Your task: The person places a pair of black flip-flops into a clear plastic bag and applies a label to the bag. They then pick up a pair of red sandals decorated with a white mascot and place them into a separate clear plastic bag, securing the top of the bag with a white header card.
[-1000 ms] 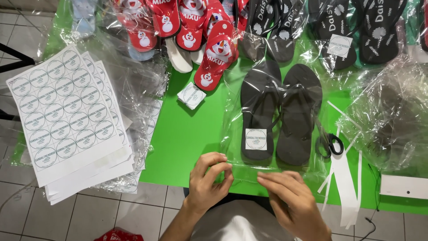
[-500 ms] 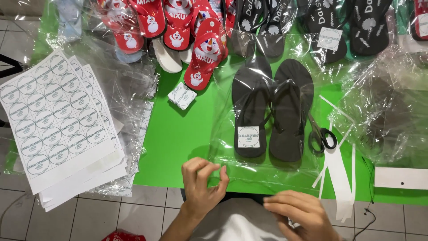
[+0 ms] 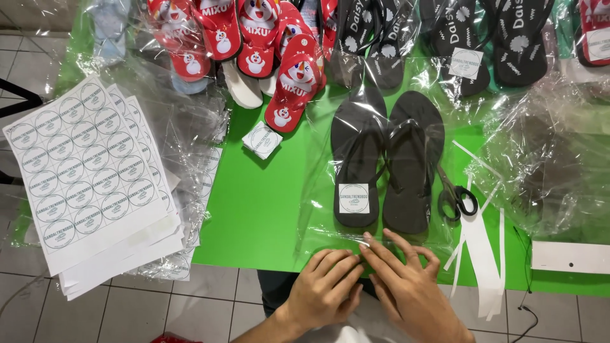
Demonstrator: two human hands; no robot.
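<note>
Clear bag (image 3: 318, 209) with black sandals (image 3: 384, 159) on my green table (image 3: 260, 203); left hand (image 3: 327, 289) and right hand (image 3: 406, 286) both pinch its bottom edge, fingers together.

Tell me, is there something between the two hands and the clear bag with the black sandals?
Nothing visible. The left hand and the right hand already rest on the near edge of the clear bag holding the black sandals. The scissors lie off to the right.

Left of the green table (image 3: 267, 209) lies a stack of round-sticker sheets (image 3: 89, 184); red sandals (image 3: 267, 44) crowd its far edge; scissors (image 3: 456, 198) rest at its right.
</note>
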